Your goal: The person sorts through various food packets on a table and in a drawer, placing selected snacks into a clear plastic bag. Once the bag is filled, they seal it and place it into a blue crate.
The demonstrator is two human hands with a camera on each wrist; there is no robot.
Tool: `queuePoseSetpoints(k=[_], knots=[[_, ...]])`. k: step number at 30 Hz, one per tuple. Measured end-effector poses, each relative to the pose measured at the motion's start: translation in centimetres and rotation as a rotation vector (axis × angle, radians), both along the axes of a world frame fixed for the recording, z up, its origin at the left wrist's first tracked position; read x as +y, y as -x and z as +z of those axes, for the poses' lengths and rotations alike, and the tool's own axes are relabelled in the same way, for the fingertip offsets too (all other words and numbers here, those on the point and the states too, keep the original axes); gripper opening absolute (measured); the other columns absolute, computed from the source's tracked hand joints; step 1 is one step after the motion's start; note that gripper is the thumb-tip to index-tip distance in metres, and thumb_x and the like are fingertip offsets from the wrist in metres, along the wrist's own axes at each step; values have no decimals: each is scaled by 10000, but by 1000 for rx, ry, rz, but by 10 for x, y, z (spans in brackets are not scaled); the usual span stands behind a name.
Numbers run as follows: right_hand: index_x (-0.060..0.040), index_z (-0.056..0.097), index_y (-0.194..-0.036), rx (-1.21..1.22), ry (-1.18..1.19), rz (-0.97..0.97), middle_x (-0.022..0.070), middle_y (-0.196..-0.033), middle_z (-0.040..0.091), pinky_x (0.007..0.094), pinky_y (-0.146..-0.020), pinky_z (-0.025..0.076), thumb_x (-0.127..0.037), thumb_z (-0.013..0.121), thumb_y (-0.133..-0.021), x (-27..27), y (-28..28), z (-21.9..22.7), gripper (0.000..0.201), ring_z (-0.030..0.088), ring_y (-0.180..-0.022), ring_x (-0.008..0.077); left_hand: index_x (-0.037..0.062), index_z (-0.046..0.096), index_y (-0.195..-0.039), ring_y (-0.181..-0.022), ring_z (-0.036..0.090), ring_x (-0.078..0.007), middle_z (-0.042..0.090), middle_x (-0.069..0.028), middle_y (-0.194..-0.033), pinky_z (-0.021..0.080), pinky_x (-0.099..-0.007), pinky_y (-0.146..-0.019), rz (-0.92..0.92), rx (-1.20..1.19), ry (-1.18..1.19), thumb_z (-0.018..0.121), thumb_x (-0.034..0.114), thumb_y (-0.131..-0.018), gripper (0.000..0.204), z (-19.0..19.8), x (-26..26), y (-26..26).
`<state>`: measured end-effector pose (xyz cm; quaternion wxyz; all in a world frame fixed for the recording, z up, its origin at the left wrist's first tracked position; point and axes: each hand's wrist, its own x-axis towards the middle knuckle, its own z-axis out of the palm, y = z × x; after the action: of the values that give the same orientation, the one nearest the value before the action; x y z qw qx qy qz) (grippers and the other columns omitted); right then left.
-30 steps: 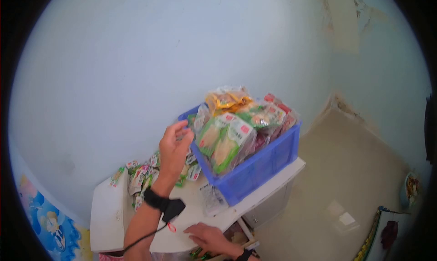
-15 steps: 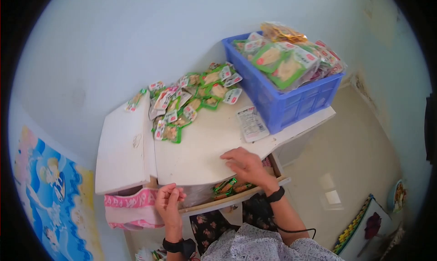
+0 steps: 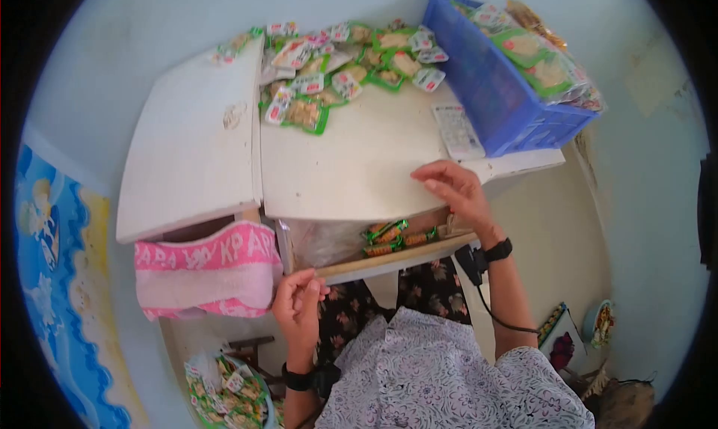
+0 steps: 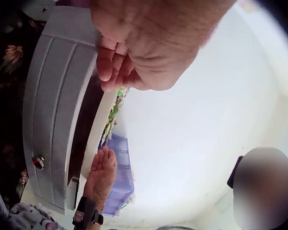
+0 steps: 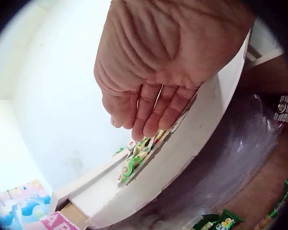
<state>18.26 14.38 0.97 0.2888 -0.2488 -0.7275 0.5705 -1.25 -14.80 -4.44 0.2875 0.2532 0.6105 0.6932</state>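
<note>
Drawer (image 3: 389, 261) open, my hands apart: left hand (image 3: 298, 309), loosely curled, at its front corner, contact unclear; right hand (image 3: 465, 197), fingers relaxed, near white desktop (image 3: 336, 167) edge.

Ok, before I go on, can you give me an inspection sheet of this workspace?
Surface: white desktop, dark scuff on its left panel.
Job's things: drawer open, green-wrapped snacks inside; blue crate heaped with bagged food; snack packets piled loose beside it.
Clutter: flat pouch by the crate; pink-and-white towel hanging at left.
Hands: left hand loosely curled by the drawer front, contact unclear; right hand open, empty, near the desk edge.
Cables: black cable from the right wrist device, passing by the forearm.
Surroundings: cartoon poster on the wall; tub of packets below.
</note>
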Motion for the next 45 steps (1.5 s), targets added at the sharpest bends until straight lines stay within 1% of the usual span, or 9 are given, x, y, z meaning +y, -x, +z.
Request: queuePoseSetpoints(k=[6, 9, 15, 16, 22, 28, 31, 35, 45], knots=[[3, 704, -1156, 21, 26, -15, 65, -1154, 721, 291, -1021, 469, -79, 629, -1007, 0, 3, -6, 186, 631, -1119, 126, -22, 668, -1134, -886, 696, -162, 703, -109, -1042, 547, -276, -783, 24, 104, 105, 636, 45, -993, 159, 7, -6, 1], [5, 700, -1152, 26, 47, -45, 78, -1137, 730, 293, -1017, 477, -69, 624, -1010, 1, 4, -12, 177, 644, -1105, 135, -17, 684, -1121, -1043, 674, -234, 686, -155, -1155, 563, -329, -837, 21, 663, 121, 618, -9, -963, 172, 14, -2, 8], [13, 708, -1118, 35, -98, -89, 83, -1114, 736, 298, -994, 497, -70, 634, -1005, -3, 15, -15, 158, 663, -1077, 150, -13, 723, -1128, -1388, 471, -391, 545, -214, -1448, 418, -467, -1121, 59, 1130, 366, 648, 17, -895, 247, 18, 28, 7], [15, 712, -1104, 31, -99, -98, 83, -1102, 737, 300, -988, 501, -71, 639, -1002, -4, 15, -14, 152, 665, -1070, 153, -14, 728, -1147, -1436, 408, -411, 528, -218, -1480, 333, -487, -1179, 49, 1069, 388, 664, 61, -889, 277, 18, 35, 5], [10, 716, -1105, 65, -112, -90, 66, -1090, 737, 294, -964, 505, -67, 638, -1001, -5, 15, -16, 151, 663, -1046, 135, -17, 730, -1141, -1391, 469, -375, 596, -196, -1394, 380, -479, -1146, 105, 1128, 532, 666, 66, -897, 265, -3, 59, 11], [3, 721, -1098, 120, -130, -85, 52, -1070, 735, 280, -932, 510, -64, 641, -998, -3, 13, -24, 144, 661, -1009, 123, -14, 706, -1106, -998, 689, -246, 721, -114, -1092, 551, -342, -879, 183, 855, 285, 695, 2, -917, 190, 11, 30, -3], [-7, 726, -1091, 110, -185, -104, 48, -1044, 730, 284, -910, 520, -63, 650, -988, -2, 12, -28, 139, 661, -991, 129, -3, 698, -1032, -901, 670, -162, 713, -57, -994, 547, -290, -784, 187, 739, 152, 704, 3, -938, 95, 21, 14, -13], [-7, 726, -1078, 184, -190, -105, 47, -1019, 722, 291, -891, 530, -71, 657, -981, -3, 11, -34, 136, 662, -971, 138, -8, 639, -1128, -917, 650, -155, 673, -63, -1013, 520, -303, -854, 236, 183, -123, 667, -45, -921, 212, 48, 12, -44], [-5, 731, -1075, 312, 16, -58, 64, -1076, 742, 309, -953, 515, -169, 658, -998, -1, -3, -20, 195, 667, -1036, 141, -3, 425, -1488, -936, 544, -179, 593, -106, -1202, 511, -368, -897, 256, -480, -629, 551, 66, -939, 568, 120, 27, -64]])
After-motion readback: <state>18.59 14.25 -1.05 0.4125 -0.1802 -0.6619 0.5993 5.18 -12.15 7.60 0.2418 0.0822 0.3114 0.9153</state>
